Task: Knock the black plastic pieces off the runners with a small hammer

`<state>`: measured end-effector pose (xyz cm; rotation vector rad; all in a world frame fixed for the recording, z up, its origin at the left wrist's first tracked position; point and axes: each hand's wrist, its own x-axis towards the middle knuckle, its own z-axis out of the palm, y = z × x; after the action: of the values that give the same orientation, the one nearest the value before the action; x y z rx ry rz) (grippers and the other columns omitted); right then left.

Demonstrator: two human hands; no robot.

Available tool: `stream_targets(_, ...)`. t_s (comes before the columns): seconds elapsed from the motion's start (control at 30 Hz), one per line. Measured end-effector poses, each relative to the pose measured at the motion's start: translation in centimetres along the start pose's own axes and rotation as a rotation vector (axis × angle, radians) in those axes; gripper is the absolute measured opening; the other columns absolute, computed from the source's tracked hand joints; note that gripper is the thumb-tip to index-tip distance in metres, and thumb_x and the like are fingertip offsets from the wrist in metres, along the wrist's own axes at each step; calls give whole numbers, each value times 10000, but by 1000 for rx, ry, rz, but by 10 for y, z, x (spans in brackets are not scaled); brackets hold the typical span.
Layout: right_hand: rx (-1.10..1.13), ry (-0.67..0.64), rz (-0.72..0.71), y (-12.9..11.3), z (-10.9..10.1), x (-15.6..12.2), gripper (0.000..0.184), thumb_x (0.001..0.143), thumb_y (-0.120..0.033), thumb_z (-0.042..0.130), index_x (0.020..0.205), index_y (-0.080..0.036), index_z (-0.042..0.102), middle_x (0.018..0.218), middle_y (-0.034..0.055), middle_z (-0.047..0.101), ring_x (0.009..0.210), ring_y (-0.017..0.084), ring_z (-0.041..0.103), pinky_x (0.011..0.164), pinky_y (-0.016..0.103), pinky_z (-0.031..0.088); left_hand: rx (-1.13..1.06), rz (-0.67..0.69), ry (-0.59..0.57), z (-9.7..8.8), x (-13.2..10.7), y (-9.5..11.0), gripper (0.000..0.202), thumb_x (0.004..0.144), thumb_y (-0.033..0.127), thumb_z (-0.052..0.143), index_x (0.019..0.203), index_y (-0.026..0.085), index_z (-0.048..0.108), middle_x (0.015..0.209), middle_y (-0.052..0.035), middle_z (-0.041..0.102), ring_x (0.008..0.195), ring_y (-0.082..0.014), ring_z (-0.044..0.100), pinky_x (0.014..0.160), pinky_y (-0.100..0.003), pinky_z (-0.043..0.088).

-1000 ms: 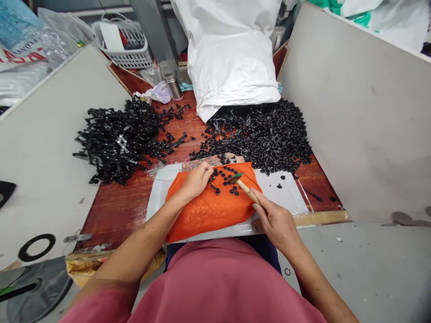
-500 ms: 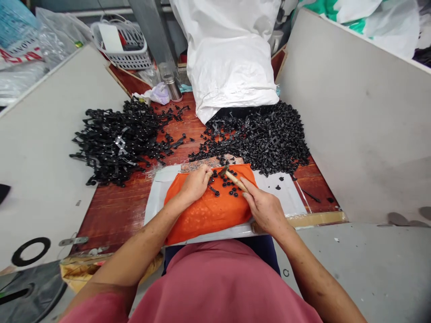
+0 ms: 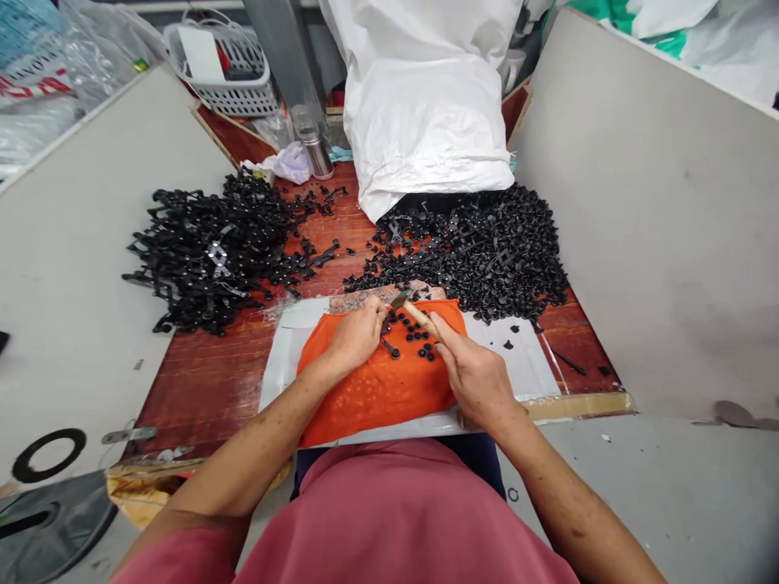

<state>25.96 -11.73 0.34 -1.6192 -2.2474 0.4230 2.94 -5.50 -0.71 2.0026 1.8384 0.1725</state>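
An orange cloth (image 3: 371,389) lies on a white board (image 3: 511,357) in front of me, with several small black plastic parts (image 3: 414,332) scattered on it. My left hand (image 3: 356,332) rests on the cloth's far edge, fingers curled on one of those black parts. My right hand (image 3: 471,377) grips the wooden handle of a small tool (image 3: 414,311), its dark tip reaching the parts near my left fingers.
A heap of black plastic frames (image 3: 207,251) lies at the left and a heap of black round parts (image 3: 487,247) at the right. Behind stand a white sack (image 3: 426,97), a metal flask (image 3: 317,150) and a grey basket (image 3: 225,65). Grey panels slope up on both sides.
My right hand has swung the wooden-handled tool leftward and away from me, from the cloth's right part to its far edge beside my left fingers. My left hand has stayed put.
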Motion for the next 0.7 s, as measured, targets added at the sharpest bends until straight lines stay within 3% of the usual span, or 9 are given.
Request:
stream_targets(0.07, -17, 7, 8, 0, 0, 0, 548, 1084, -285, 379, 1631, -302, 358, 1155, 83, 772, 888, 223, 759, 821, 352, 616, 23, -2, -9, 0, 1, 0, 150, 1076, 286, 363, 1055, 223, 498, 951, -74, 728, 858, -230, 707, 712, -297, 403)
stream_targets(0.2, -107, -122, 7, 0, 0, -1, 553, 1073, -300, 403, 1626, -314, 375, 1014, 80, 787, 754, 240, 749, 726, 372, 620, 41, -13, -24, 1, 1, 0, 151, 1069, 266, 367, 1076, 213, 508, 1009, -105, 741, 910, -255, 719, 735, -310, 420)
stream_targets(0.33, -65, -58, 7, -1, -2, 0, 561, 1080, -289, 376, 1640, -305, 338, 1100, 82, 778, 854, 222, 755, 804, 346, 610, 34, -16, -25, 0, 1, 0, 170, 1071, 285, 357, 1086, 216, 511, 952, -97, 743, 885, -261, 721, 730, -311, 429)
stream_targets(0.47, -158, -148, 21, -4, -2, 3, 553, 1060, -297, 430, 1612, -323, 400, 928, 58, 791, 705, 204, 737, 718, 322, 603, 32, -20, -31, 0, 1, 1, 154, 1059, 265, 361, 1097, 222, 504, 975, -100, 746, 897, -262, 721, 739, -313, 439)
stream_targets(0.57, 42, -64, 18, -2, -9, 2, 535, 1061, -294, 429, 1595, -327, 430, 1105, 62, 797, 870, 209, 763, 827, 326, 602, 13, -4, -29, 1, 0, -1, 168, 1055, 274, 349, 1094, 223, 505, 966, -98, 741, 891, -269, 716, 735, -322, 448)
stream_targets(0.7, 326, 116, 137, 17, -27, -12, 529, 1067, -343, 417, 1596, -319, 426, 1439, 49, 664, 1115, 214, 726, 960, 333, 564, -90, 97, -3, -8, -2, -10, 193, 1031, 280, 364, 1135, 232, 519, 1010, -84, 735, 932, -256, 709, 775, -326, 475)
